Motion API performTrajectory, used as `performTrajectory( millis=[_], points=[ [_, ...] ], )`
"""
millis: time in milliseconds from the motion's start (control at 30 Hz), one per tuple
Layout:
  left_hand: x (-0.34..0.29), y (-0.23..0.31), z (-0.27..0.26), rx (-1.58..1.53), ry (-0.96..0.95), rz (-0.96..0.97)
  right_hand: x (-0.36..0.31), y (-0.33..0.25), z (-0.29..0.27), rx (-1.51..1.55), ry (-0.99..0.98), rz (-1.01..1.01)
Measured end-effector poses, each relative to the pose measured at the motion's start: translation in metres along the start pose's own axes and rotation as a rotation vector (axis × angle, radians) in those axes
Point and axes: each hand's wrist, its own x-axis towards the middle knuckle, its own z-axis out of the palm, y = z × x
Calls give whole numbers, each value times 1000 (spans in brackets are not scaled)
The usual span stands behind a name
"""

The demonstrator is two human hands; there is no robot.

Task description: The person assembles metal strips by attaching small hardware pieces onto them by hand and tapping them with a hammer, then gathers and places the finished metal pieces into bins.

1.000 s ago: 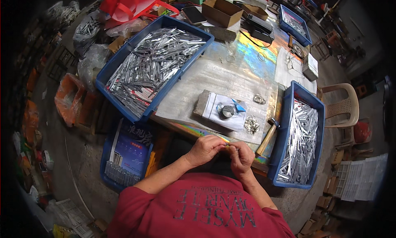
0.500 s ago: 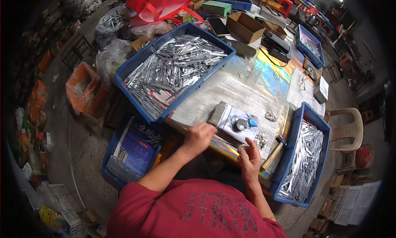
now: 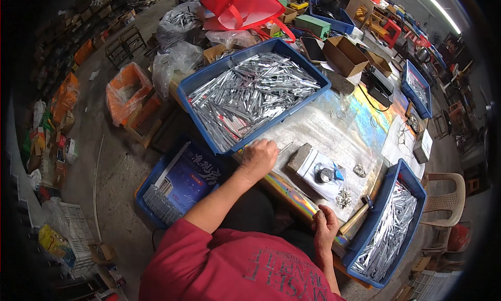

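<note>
My left hand [image 3: 260, 158] is closed beside the near corner of the large blue tray [image 3: 308, 97], which is heaped with thin silver metal strips [image 3: 255, 92]. A slim metal strip [image 3: 285, 147] sticks out from its fingers over the table. My right hand [image 3: 325, 225] hovers at the table's front edge, fingers curled together; what they hold, if anything, is too small to make out. Between the hands lies a block [image 3: 300, 159] with a white paper-covered pad [image 3: 308, 171]. On it sit a round dark-and-silver piece [image 3: 325, 175] and a blue scrap [image 3: 339, 172].
Small silver parts [image 3: 343, 197] lie beside the pad. A hammer [image 3: 355, 218] rests against the right blue tray [image 3: 402, 170] of metal strips. Another blue bin [image 3: 151, 217] stands low at left. Cardboard boxes [image 3: 344, 55] and a red bag [image 3: 245, 11] are at the back; a chair [image 3: 446, 196] stands right.
My left hand has moved away from the block toward the large tray, and a strip now shows in its fingers. My right hand has shifted slightly left. The whole view has turned.
</note>
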Motion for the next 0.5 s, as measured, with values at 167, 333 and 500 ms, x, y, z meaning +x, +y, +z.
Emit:
performTrajectory(
  millis=[167, 333, 500],
  points=[
    [31, -44, -45, -59, -11, 17, -4, 11, -4, -4, 21, -8],
    [45, -104, -44, 153, -449, -45, -8, 15, 1, -42, -13, -35],
    [54, -122, -42, 160, -653, 73, -9, 16, -2, -31, -28, -5]
  ],
)
